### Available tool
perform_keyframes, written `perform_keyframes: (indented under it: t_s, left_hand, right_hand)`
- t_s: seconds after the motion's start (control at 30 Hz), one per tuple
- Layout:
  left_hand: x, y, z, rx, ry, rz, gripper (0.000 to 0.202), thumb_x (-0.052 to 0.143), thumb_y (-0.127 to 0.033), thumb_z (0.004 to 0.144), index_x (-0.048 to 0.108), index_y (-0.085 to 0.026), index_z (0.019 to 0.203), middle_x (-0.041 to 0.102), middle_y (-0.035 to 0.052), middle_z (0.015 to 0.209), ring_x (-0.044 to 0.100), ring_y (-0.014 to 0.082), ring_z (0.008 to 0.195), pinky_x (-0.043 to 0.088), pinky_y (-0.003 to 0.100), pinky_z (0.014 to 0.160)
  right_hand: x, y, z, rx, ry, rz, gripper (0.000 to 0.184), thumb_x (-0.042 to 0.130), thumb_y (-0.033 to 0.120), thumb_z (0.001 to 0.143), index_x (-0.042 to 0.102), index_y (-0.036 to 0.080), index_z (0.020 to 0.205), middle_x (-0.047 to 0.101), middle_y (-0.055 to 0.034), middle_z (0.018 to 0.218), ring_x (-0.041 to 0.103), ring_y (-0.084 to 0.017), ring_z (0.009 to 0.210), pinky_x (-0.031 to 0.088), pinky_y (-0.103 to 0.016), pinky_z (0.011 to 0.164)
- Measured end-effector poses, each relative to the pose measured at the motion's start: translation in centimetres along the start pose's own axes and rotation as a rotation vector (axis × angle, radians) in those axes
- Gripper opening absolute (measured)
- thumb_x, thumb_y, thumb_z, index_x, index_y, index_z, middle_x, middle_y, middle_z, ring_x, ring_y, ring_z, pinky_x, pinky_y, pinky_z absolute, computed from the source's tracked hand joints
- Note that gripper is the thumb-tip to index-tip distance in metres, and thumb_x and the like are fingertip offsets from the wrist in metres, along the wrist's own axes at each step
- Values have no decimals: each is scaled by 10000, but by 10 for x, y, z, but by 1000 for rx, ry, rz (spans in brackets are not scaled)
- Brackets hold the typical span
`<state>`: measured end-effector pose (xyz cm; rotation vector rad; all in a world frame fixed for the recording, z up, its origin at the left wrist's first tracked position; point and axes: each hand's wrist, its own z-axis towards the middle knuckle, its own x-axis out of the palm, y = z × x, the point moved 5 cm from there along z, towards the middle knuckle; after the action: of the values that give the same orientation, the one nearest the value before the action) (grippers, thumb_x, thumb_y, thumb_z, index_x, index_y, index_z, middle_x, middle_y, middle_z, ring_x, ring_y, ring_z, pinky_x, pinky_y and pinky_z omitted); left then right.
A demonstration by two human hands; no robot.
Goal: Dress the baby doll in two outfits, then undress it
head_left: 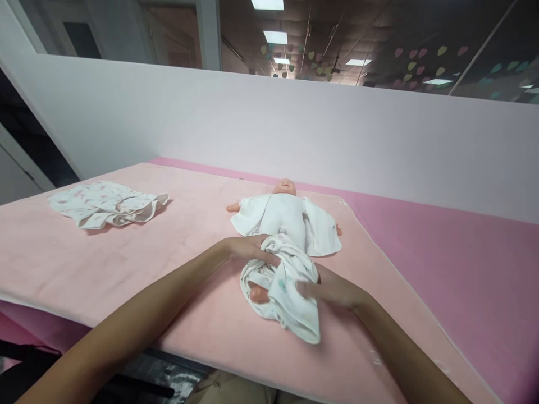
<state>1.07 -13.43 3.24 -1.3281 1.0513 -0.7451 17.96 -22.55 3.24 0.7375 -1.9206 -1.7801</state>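
A baby doll [285,187] lies on its back on a pink mat, its head toward the wall. It wears an open white top [283,216] with the sleeves spread to both sides. Bunched around its legs is a printed white baby garment [290,275], with a foot [258,293] showing through an opening. My left hand [252,248] is closed on the upper left part of this cloth. On the right side my right hand [322,287] grips the cloth, thumb on top and fingers partly hidden behind it.
A crumpled patterned white cloth [109,205] lies on the left of the pink mat [189,224]. Behind the table stands a white partition [295,129] with glass above. The table's front edge runs close to my lap, and a pink surface [442,252] extends to the right.
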Motion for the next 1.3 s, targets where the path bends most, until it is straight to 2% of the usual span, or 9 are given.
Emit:
perform_keyframes:
  t_s: [0.07,0.13,0.27,0.37,0.67,0.8,0.9,1.07,1.3]
  left_hand:
    - [0,1,0,-15,6,-17,606,862,-488,830,672,-220,1339,749,76,1311,675,290,1282,558,408,1078]
    - [0,2,1,-27,22,-7,588,866,-505,820,694,-210,1299,765,71,1266,693,291,1247,572,400,1051]
    - [2,4,2,-42,102,29,599,942,-525,692,749,-186,1146,791,54,1131,714,307,1188,585,392,1016]
    - [5,6,1,-76,114,98,627,998,-463,596,761,-196,1111,794,41,1090,714,320,1182,592,394,1000]
    - [6,-3,-2,3,117,113,573,864,-549,802,731,-216,1249,779,62,1211,686,297,1252,539,422,1113]
    - [6,-5,-2,31,109,68,593,852,-557,818,722,-211,1282,770,72,1239,686,291,1245,529,439,1129]
    - [6,-5,-3,5,79,76,604,868,-547,805,718,-218,1288,752,67,1287,674,285,1266,531,425,1127]
    - [6,-3,-3,-74,77,67,626,894,-551,763,728,-206,1259,766,77,1227,656,314,1296,534,442,1116]
    - [15,-13,1,5,138,57,755,945,-488,709,665,-228,1361,740,78,1297,645,308,1320,485,470,1176]
  right_hand:
    - [10,6,-4,-6,169,13,761,857,532,845,585,212,1480,703,-113,1348,629,-314,1283,533,-449,1074]
    - [11,8,-5,-16,225,28,771,852,531,847,573,212,1491,697,-117,1358,638,-312,1267,547,-431,1042]
    - [-5,1,-2,-59,70,43,726,768,584,914,567,199,1495,703,-129,1346,648,-300,1256,524,-423,1064]
    - [-10,-8,0,-32,32,76,714,714,629,941,571,205,1497,705,-134,1341,642,-304,1270,503,-444,1092]
    - [-17,-17,-4,57,-26,16,744,724,615,941,542,204,1534,702,-137,1347,674,-285,1178,521,-446,1064]
    - [-10,-5,0,-46,101,52,942,854,603,813,486,200,1581,669,-144,1411,650,-319,1246,549,-420,1022]
    - [-2,4,3,-98,163,43,989,921,491,766,457,246,1604,611,-120,1511,606,-329,1334,543,-413,1047]
    - [-8,2,3,-56,24,-25,822,874,416,852,509,246,1569,604,-113,1534,583,-323,1388,508,-450,1120]
    - [-10,3,0,4,-71,-73,737,752,511,959,487,241,1591,624,-117,1513,618,-313,1335,492,-474,1138]
